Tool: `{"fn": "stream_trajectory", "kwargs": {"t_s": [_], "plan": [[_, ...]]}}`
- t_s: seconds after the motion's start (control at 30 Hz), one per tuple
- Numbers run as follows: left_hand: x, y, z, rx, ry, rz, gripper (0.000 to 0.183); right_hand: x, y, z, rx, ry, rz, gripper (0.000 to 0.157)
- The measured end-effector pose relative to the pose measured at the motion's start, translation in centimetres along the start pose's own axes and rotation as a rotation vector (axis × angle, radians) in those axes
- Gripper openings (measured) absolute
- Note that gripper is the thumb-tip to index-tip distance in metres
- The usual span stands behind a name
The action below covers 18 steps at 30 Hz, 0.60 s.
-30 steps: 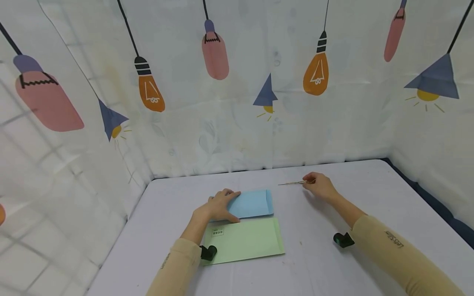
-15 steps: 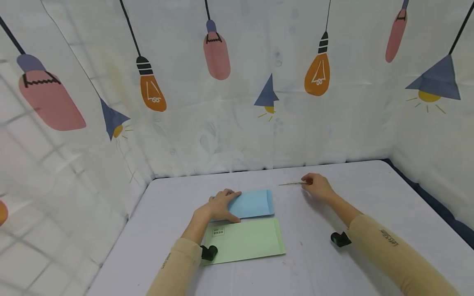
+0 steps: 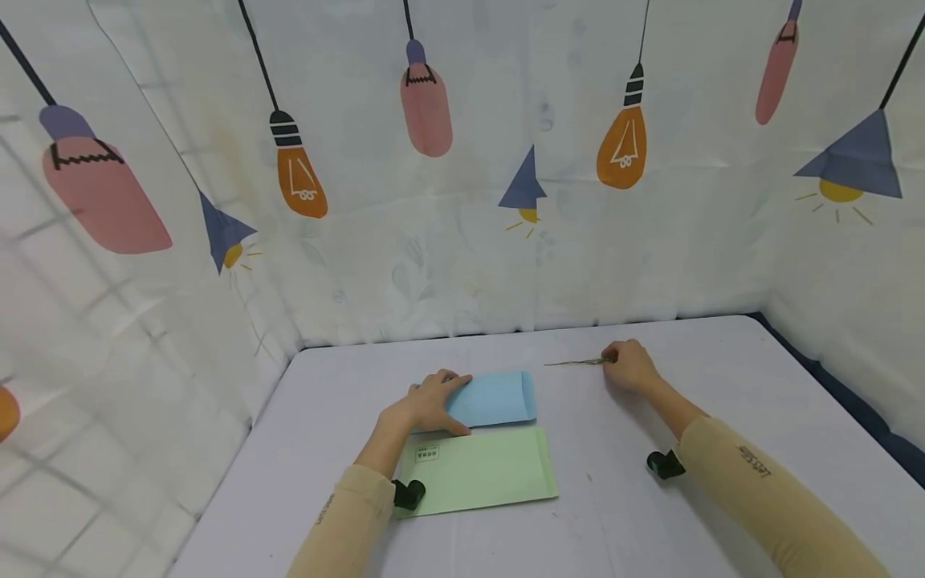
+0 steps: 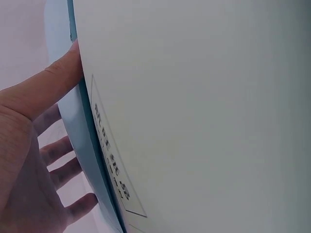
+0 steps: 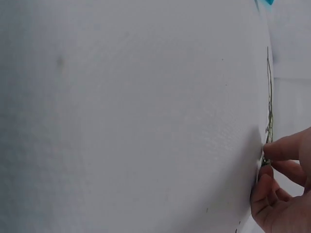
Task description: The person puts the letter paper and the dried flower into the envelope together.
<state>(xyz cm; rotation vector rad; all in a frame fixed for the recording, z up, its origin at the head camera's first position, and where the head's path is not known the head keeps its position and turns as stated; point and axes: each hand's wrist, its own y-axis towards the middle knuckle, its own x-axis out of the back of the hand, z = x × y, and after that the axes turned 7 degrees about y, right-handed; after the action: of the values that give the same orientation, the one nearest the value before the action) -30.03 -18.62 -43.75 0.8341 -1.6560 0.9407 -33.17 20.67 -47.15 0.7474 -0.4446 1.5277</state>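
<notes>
My left hand (image 3: pixel 433 401) rests with spread fingers on the left part of a light blue envelope (image 3: pixel 499 399), its thumb along the near edge. In the left wrist view the thumb (image 4: pixel 53 80) touches that edge, where the blue envelope (image 4: pixel 75 114) meets a pale green one. This green envelope (image 3: pixel 484 474), with a small printed box at its upper left, lies just nearer to me. Farther right, my right hand (image 3: pixel 630 368) pinches one end of a thin greenish-brown sprig (image 3: pixel 574 363). Its narrow stems (image 5: pixel 270 104) point away from the fingers, low over the table.
A white cloth covers the table (image 3: pixel 614 522). Behind it hangs a pale curtain (image 3: pixel 448 257) printed with lamps and bulbs. Black wrist cameras (image 3: pixel 665 466) stick out from both sleeves.
My right hand has shifted slightly right, and more of the sprig shows to the left of its fingers. My left hand and both envelopes keep their places.
</notes>
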Motion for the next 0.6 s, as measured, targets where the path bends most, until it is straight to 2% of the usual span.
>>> {"fn": "stream_trajectory", "kwargs": {"t_s": [0.3, 0.6], "plan": [[0.0, 0.0, 0.1, -0.011, 0.000, -0.001, 0.098, 0.7, -0.5, -0.4, -0.031, 0.015, -0.032, 0.030], [0.0, 0.0, 0.1, -0.007, 0.001, 0.000, 0.097, 0.9, -0.8, -1.1, -0.044, 0.027, -0.032, 0.019]]}}
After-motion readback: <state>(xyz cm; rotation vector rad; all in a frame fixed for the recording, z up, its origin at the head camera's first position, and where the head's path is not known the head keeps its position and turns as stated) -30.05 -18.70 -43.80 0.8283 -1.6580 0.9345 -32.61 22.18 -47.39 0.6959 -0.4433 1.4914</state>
